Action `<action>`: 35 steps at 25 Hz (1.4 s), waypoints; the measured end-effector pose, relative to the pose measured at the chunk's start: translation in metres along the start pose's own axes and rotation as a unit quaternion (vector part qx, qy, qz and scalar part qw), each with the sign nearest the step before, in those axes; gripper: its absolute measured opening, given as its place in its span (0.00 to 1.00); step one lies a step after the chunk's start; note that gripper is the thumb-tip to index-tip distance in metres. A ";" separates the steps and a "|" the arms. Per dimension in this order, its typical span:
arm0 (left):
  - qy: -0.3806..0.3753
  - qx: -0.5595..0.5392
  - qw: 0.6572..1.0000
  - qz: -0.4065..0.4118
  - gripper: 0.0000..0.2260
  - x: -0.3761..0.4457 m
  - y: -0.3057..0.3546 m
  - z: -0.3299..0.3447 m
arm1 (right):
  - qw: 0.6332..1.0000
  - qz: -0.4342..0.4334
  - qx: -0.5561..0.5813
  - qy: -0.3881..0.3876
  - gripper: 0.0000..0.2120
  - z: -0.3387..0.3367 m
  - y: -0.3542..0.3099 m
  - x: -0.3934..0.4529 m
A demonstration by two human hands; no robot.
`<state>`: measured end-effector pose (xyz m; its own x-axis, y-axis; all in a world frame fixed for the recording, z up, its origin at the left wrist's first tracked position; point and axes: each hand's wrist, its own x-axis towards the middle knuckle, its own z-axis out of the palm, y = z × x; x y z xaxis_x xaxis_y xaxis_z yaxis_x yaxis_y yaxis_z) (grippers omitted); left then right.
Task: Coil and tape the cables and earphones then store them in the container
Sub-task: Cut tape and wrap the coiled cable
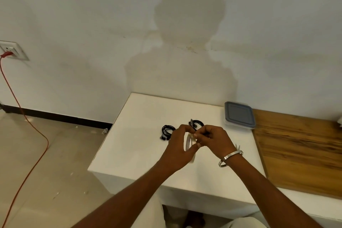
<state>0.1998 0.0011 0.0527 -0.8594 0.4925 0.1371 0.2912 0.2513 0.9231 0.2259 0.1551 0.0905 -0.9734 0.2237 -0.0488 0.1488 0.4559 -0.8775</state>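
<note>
The white table [140, 135] runs from the wall to its near edge with bare surface left of the hands, while a wooden board [299, 146] adjoins it on the right and the lidded grey container [239, 114] sits near the back right corner. Over the middle, the left hand [177, 146] curls round the upright tape roll [188, 141], and the right hand [212, 139], fingertips pinched together, picks at the roll's top edge. Just beyond the fingers lie the coiled earphones [166, 131] and, partly hidden, a coiled black cable [196, 123], apart from each other.
</note>
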 end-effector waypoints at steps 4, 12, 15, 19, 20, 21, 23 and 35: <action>-0.050 -0.047 0.997 -0.022 0.11 -0.004 -0.006 -0.005 | 0.998 0.005 -0.040 -0.045 0.03 0.002 0.008 -0.004; -0.116 -0.099 0.987 -0.058 0.15 -0.016 -0.014 -0.007 | 0.995 0.021 -0.073 -0.066 0.00 0.006 0.023 -0.005; -0.102 -0.078 0.990 -0.048 0.15 -0.015 -0.016 -0.005 | 0.993 0.022 -0.081 -0.082 0.01 0.007 0.027 -0.005; -0.124 -0.065 0.988 -0.058 0.13 -0.016 -0.022 -0.003 | 0.991 0.039 -0.058 -0.110 0.01 0.006 0.034 -0.006; -0.130 -0.067 0.987 -0.061 0.13 -0.017 -0.024 -0.001 | 0.991 0.044 -0.049 -0.117 0.02 0.007 0.037 -0.006; -0.133 -0.069 0.987 -0.064 0.13 -0.018 -0.027 0.000 | 0.991 0.049 -0.044 -0.121 0.03 0.007 0.039 -0.007; -0.136 -0.072 0.986 -0.069 0.11 -0.020 -0.030 0.002 | 0.990 0.055 -0.040 -0.124 0.05 0.009 0.040 -0.008; -0.217 -0.148 0.942 -0.208 0.31 -0.017 -0.016 0.002 | 0.992 0.081 -0.007 -0.094 0.01 0.004 0.047 -0.004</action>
<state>0.2104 -0.0098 0.0349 -0.6025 0.7131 -0.3584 -0.2178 0.2851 0.9334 0.2362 0.1720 0.0471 -0.9515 0.1304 -0.2787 0.3074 0.4399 -0.8438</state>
